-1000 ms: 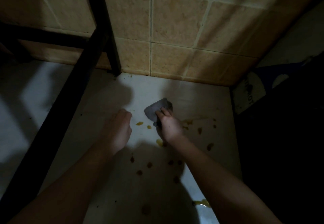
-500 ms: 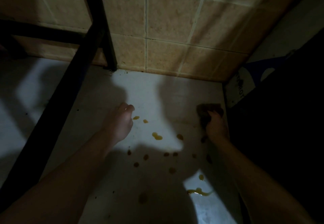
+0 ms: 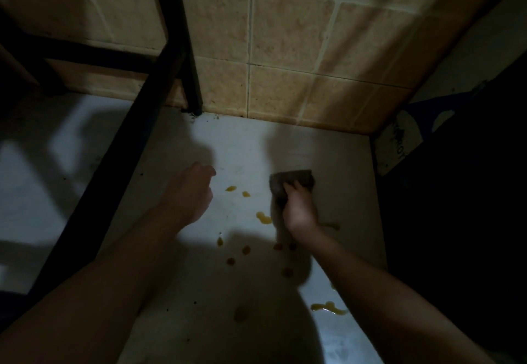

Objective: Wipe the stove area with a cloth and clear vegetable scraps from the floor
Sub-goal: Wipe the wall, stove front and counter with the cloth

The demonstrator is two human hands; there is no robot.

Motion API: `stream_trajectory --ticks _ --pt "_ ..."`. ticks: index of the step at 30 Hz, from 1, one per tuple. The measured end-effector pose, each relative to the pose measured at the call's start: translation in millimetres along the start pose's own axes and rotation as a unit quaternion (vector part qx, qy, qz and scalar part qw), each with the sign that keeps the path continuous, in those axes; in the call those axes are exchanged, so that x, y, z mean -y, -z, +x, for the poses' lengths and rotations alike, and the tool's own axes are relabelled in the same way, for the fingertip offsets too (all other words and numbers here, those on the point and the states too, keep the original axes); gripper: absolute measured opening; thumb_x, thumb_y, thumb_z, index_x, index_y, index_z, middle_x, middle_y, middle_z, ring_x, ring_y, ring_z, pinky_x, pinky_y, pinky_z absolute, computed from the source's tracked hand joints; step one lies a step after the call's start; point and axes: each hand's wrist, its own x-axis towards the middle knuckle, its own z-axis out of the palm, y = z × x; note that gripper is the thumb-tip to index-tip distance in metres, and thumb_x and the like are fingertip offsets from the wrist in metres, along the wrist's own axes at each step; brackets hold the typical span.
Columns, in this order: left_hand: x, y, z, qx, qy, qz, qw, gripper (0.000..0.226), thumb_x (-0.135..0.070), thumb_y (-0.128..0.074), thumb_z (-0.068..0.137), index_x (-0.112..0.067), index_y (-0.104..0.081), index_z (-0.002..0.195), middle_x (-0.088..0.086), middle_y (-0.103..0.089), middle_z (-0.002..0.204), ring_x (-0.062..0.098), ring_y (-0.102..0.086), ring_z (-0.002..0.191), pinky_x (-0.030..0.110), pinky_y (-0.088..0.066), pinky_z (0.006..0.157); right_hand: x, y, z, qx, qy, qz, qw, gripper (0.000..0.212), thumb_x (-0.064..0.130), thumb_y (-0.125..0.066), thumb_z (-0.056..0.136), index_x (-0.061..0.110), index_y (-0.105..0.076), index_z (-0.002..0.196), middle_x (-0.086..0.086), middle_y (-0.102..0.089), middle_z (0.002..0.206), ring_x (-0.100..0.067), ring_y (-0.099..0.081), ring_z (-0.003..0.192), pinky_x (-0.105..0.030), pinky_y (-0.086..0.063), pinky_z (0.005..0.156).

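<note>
**Q:** What does the head view show, and where is the cloth?

**A:** A dim corner of a pale floor [image 3: 256,141] below a tan tiled wall [image 3: 285,50]. The cloth [image 3: 288,182], dark and crumpled, lies on the floor under the right hand [image 3: 299,209], whose fingers are curled down over its near edge and pressing it flat. Its far half sticks out beyond the fingertips.

**Q:** And the other hand?

**A:** The left hand [image 3: 194,192] hovers just left of the spill, fingers loosely curled inward and holding nothing visible. Whether it touches the floor cannot be told.

**Q:** What remains to be cleaned?

**A:** Yellow-orange spots [image 3: 263,218] are scattered between the two hands and nearer the person; a longer wet streak [image 3: 328,306] lies by the right forearm. A black frame leg [image 3: 194,89] stands at the wall, well apart from the cloth.

**Q:** How is the cloth likely to handle?

**A:** Judging by its folds, it is soft, light and limp, with no stiffness of its own; it probably bunches under sideways force and slides easily on the smooth floor. A flat palm over its middle would spread pressure better than a fingertip pinch at one edge.

**Q:** And the spots?

**A:** They appear moist and soft, so they may smear rather than lift; folding the cloth around them seems safer than pushing them along.
</note>
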Motion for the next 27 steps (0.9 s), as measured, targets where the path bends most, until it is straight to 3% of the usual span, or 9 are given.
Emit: stream_trajectory --ticks 5,8,11,14,19,22,23,25,27 --pt "15 5 -11 -0.006 -0.005 -0.022 1.000 0.038 -0.008 -0.050 0.093 -0.008 -0.050 0.131 0.013 -0.046 0.133 0.029 -0.046 0.121 0.040 -0.039 0.103 52 -15 -3 0.086 0.133 -0.003 0.987 0.045 0.011 -0.053 0.089 0.013 -0.049 0.134 -0.018 -0.042 0.142 -0.033 -0.037 0.134 -0.037 -0.036 0.108" --pt "19 5 -11 0.004 -0.008 -0.012 1.000 0.039 -0.012 -0.048 0.094 -0.008 -0.047 0.133 0.013 -0.046 0.134 0.027 -0.044 0.122 0.035 -0.036 0.104 80 -31 -16 0.134 0.205 -0.061 0.968 0.045 0.013 -0.053 0.091 0.018 -0.047 0.135 -0.012 -0.035 0.148 -0.032 -0.030 0.137 -0.044 -0.046 0.097" --pt "21 5 -10 -0.001 0.000 -0.017 1.000 0.038 -0.010 -0.050 0.093 -0.007 -0.048 0.131 0.014 -0.047 0.132 0.028 -0.045 0.120 0.036 -0.035 0.101 82 -33 -20 0.138 0.225 -0.094 0.960 0.043 0.014 -0.049 0.095 0.020 -0.045 0.137 -0.008 -0.030 0.150 -0.033 -0.022 0.141 -0.049 -0.050 0.090" --pt "18 4 -9 0.001 0.002 -0.019 1.000 0.036 -0.007 -0.051 0.091 -0.005 -0.050 0.128 0.015 -0.048 0.128 0.030 -0.046 0.116 0.037 -0.039 0.099 61 -23 -23 0.126 0.244 -0.108 0.956 0.039 0.022 -0.050 0.097 0.022 -0.045 0.135 -0.005 -0.034 0.147 -0.030 -0.030 0.137 -0.047 -0.053 0.084" --pt "17 1 -10 0.010 -0.003 -0.013 1.000 0.039 -0.008 -0.049 0.091 -0.005 -0.048 0.131 0.016 -0.047 0.131 0.032 -0.044 0.119 0.039 -0.038 0.101 11 -6 -31 0.107 0.223 -0.114 0.962 0.044 0.012 -0.049 0.095 0.019 -0.045 0.138 -0.007 -0.029 0.153 -0.029 -0.028 0.140 -0.039 -0.038 0.108" --pt "14 -4 -14 0.030 0.007 -0.005 1.000 0.045 -0.011 -0.046 0.095 -0.006 -0.040 0.139 0.015 -0.038 0.143 0.030 -0.036 0.131 0.036 -0.030 0.109 -21 10 -37 0.058 0.154 -0.071 0.984 0.032 0.006 -0.044 0.096 0.005 -0.055 0.126 -0.021 -0.043 0.143 -0.029 -0.045 0.128 -0.029 -0.039 0.104" --pt "12 -7 -16 0.026 0.006 -0.012 1.000 0.046 -0.011 -0.047 0.095 -0.006 -0.040 0.140 0.015 -0.037 0.146 0.030 -0.034 0.134 0.036 -0.028 0.110 -34 17 -38 0.032 0.120 -0.060 0.990 0.032 0.007 -0.043 0.097 0.003 -0.056 0.125 -0.021 -0.045 0.141 -0.030 -0.046 0.128 -0.031 -0.037 0.107" --pt "8 -16 -22 0.012 -0.010 -0.028 0.999 0.043 -0.008 -0.050 0.093 -0.007 -0.046 0.136 0.014 -0.041 0.142 0.030 -0.038 0.132 0.035 -0.029 0.108 -63 29 -46 0.034 0.064 -0.044 0.996 0.039 0.007 -0.038 0.099 0.006 -0.048 0.137 -0.014 -0.037 0.149 -0.027 -0.034 0.138 -0.036 -0.023 0.116" --pt "4 -28 -33 0.009 -0.032 -0.038 0.999 0.041 -0.006 -0.051 0.091 -0.011 -0.051 0.131 0.012 -0.048 0.136 0.027 -0.046 0.124 0.033 -0.034 0.104 -91 40 -56 0.003 0.011 -0.024 1.000 0.043 0.002 -0.037 0.098 0.007 -0.043 0.140 -0.014 -0.032 0.152 -0.027 -0.029 0.141 -0.035 -0.019 0.118"
